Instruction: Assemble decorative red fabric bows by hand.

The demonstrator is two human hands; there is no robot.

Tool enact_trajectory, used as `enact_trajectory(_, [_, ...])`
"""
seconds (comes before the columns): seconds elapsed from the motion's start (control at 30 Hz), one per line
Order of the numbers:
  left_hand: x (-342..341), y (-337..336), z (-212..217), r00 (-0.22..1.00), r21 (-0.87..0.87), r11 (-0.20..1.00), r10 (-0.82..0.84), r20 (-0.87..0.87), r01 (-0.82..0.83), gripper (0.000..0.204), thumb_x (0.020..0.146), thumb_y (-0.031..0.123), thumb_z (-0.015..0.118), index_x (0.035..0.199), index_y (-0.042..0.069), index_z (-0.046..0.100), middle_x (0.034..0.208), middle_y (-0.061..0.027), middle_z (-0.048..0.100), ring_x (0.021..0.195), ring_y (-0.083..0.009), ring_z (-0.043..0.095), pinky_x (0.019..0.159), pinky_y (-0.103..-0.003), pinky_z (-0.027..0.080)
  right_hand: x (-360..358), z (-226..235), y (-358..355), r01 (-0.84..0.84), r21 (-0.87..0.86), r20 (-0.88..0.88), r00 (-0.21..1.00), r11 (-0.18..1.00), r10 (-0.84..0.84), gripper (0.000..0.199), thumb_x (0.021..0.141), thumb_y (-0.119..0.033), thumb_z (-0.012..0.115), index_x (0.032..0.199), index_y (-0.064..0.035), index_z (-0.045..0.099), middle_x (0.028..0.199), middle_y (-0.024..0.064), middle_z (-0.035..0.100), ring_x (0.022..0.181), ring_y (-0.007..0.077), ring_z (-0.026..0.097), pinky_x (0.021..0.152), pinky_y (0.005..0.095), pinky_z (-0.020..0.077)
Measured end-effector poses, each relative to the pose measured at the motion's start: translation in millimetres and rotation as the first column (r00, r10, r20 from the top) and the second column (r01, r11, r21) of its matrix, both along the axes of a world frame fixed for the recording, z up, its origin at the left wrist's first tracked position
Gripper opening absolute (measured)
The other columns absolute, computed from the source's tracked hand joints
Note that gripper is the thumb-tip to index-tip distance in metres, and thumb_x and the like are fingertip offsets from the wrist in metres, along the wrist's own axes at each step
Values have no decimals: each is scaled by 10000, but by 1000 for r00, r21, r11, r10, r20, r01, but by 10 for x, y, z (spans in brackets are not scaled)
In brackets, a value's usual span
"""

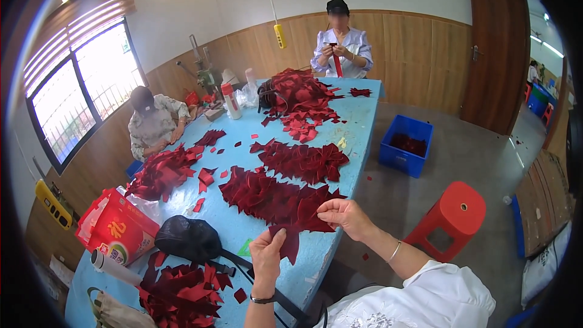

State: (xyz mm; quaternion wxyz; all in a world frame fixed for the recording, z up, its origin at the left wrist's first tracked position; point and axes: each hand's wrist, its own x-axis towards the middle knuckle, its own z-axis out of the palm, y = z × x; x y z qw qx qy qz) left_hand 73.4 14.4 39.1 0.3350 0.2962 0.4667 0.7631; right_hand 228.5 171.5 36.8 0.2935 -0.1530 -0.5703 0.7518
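A dark red strip of velvety ribbon (290,248) hangs between my hands at the table's near edge. My left hand (267,255) is closed on it, thumb pressed over the cloth near its lower end. My right hand (347,217) pinches with thumb and fingertips at the upper right, where dark red cloth meets them; whether this is the same strip's other end is hard to make out against the heap. Just beyond lies a long heap of dark red ribbon pieces (258,194), with a second heap (303,161) behind it.
On the blue table (243,123) are more ribbon heaps, a black bag (188,238), a red gift bag (124,225) and bottles. Two people sit at the far side and left. A red stool (458,209) and blue crate (407,161) stand at right.
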Motion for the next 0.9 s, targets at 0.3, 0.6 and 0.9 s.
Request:
enact_trajectory(0.3, [45,-11,42,999,5,1000,-26,-26,26,142,858,55,614,956,-40,655,826,-56,664,676,-95,594,610,-223,479,-2,62,-68,-6,-73,-8,1000,997,6,132,818,-115,683,919,-44,637,787,-9,622,660,40,532,587,183,417])
enact_trajectory(0.6, [49,39,57,999,-4,1000,-13,-34,13,130,860,48,608,944,-40,656,816,-51,660,674,-91,588,618,-218,473,-4,10,-10,-13,-9,-1,1000,1000,13,122,812,-79,681,918,-39,637,788,-5,628,665,46,548,590,177,423])
enact_trajectory(0.9, [41,153,49,997,-24,999,24,-76,-26,128,861,37,598,942,-46,653,810,-52,658,677,-94,589,621,-218,476,147,-46,239,-13,3,26,1000,1000,13,107,819,-68,664,905,-13,631,755,24,630,627,81,575,583,204,450])
